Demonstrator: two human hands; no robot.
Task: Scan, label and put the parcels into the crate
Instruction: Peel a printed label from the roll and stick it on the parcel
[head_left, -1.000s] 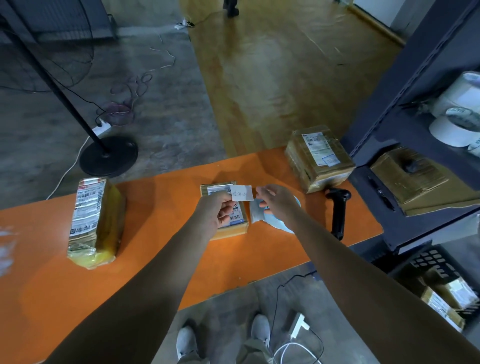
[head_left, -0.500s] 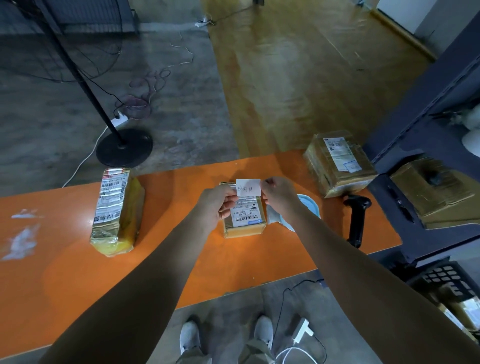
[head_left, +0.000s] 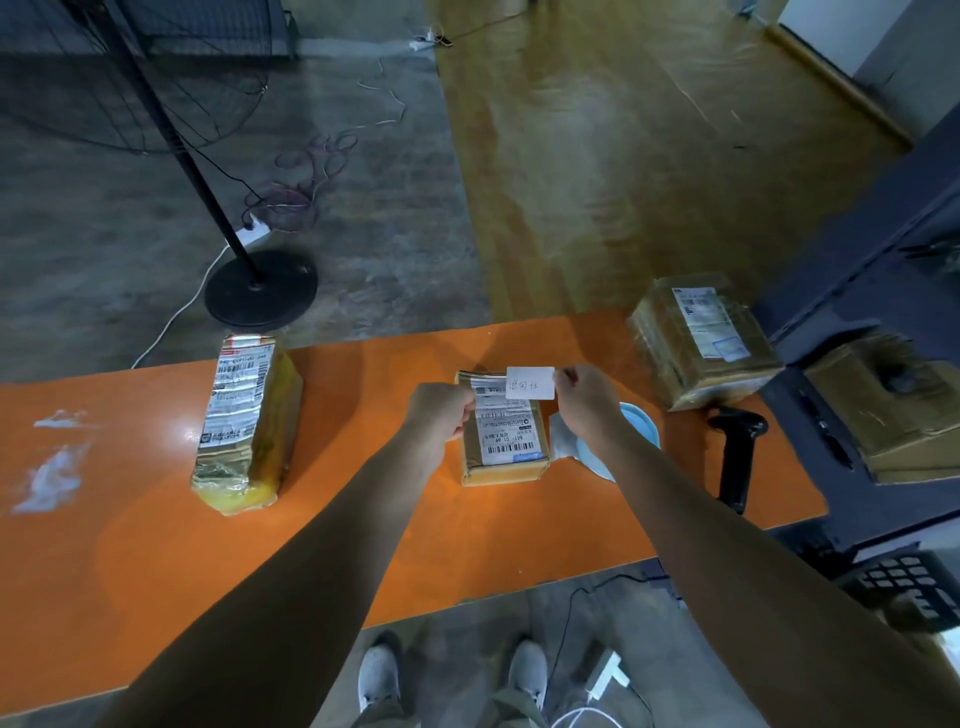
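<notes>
The parcel (head_left: 503, 434) lies flat mid-worktop (head_left: 156, 561), printed label up, so we can stick the slip (head_left: 530, 383) on; our right hand (head_left: 584, 402) pinches the slip's edge over the parcel's far end while our left hand (head_left: 440, 413), fingers clenched on its left edge, steadies it. Bare worktop lies left; the scanner (head_left: 736, 457) and crate (head_left: 906, 587) lie right.

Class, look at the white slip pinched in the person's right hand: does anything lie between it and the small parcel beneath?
Nothing visible does. The white slip in the right hand hangs over the small parcel, whose top is bare.
</notes>
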